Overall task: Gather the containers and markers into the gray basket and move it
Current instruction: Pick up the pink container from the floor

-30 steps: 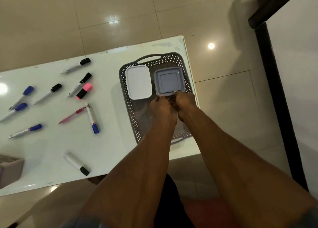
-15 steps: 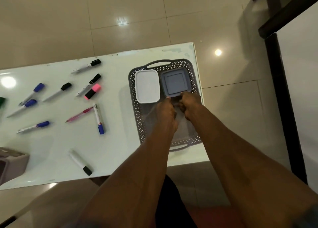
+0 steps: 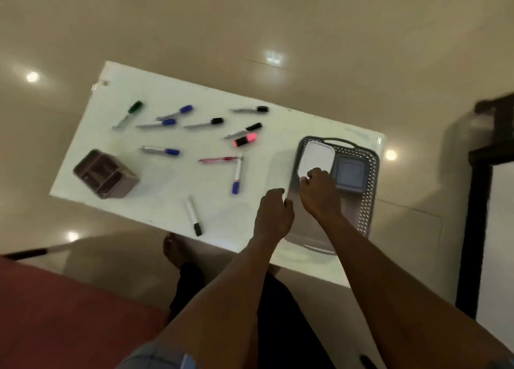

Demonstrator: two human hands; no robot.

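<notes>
The gray basket (image 3: pixel 370 190) sits at the right end of the white table (image 3: pixel 155 196). Inside it lie a white-lidded container (image 3: pixel 317 155) on the left and a gray-lidded container (image 3: pixel 349 174) on the right. My right hand (image 3: pixel 318 192) hovers in the basket with curled fingers touching the white container's near edge; the blur hides whether it grips. My left hand (image 3: pixel 274 213) hangs over the table just left of the basket, fingers curled, holding nothing. Several markers lie loose on the table, among them a pink highlighter (image 3: pixel 245 140) and a blue-capped marker (image 3: pixel 237 174).
A brown desk organizer (image 3: pixel 105 174) stands at the table's left end. A black-capped marker (image 3: pixel 194 215) lies near the front edge. Dark furniture (image 3: pixel 478 201) rises to the right of the table. A red mat (image 3: pixel 69 313) covers the floor at lower left.
Both hands have left the gray container's near edge and moved left; the right one now touches the white container. The view has swung left and tilted, bringing the organizer into sight.
</notes>
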